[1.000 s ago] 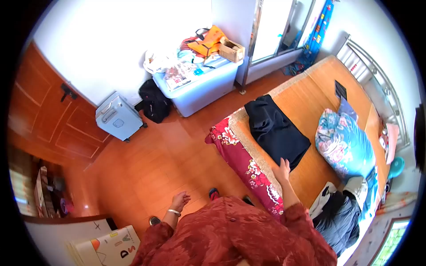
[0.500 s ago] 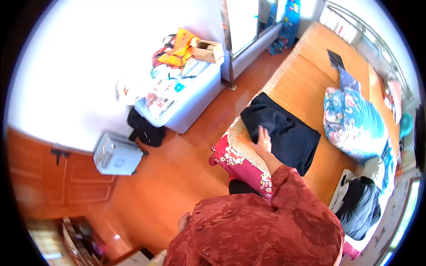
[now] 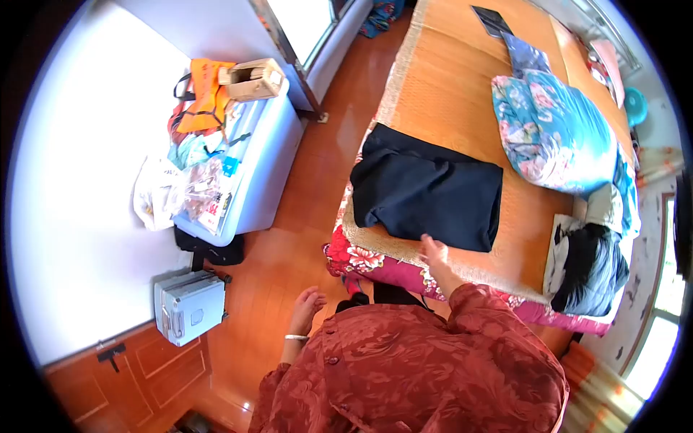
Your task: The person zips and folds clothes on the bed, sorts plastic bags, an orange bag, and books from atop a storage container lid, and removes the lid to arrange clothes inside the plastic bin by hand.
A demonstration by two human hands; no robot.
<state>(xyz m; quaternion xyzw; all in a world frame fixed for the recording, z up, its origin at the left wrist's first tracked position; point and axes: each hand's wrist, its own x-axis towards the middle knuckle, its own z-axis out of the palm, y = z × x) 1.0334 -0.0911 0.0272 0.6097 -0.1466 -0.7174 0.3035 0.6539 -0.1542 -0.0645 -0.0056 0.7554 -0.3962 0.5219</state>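
Black trousers (image 3: 433, 191), folded over, lie on the tan mat (image 3: 462, 86) that covers the bed. My right hand (image 3: 434, 251) is at the near edge of the trousers, its fingers extended and gripping nothing; whether the fingertips touch the cloth I cannot tell. Over the floor to the left of the bed, my left hand (image 3: 309, 303) hangs in front of my body. It is empty, with its fingers loosely bent and apart, and a pale bracelet (image 3: 296, 337) circles that wrist.
A teal floral quilt (image 3: 559, 137) and a pile of dark clothes (image 3: 588, 270) occupy the bed's right side. A tablet (image 3: 492, 22) lies farther up. Leftward stand a blue storage bin (image 3: 271, 173) topped with bags and a cardboard box (image 3: 254, 79), and a silver suitcase (image 3: 191, 307).
My right hand has drawn back from the top of the trousers to their near edge. The trousers lie flatter. My left hand has come further into view, and the view has shifted.
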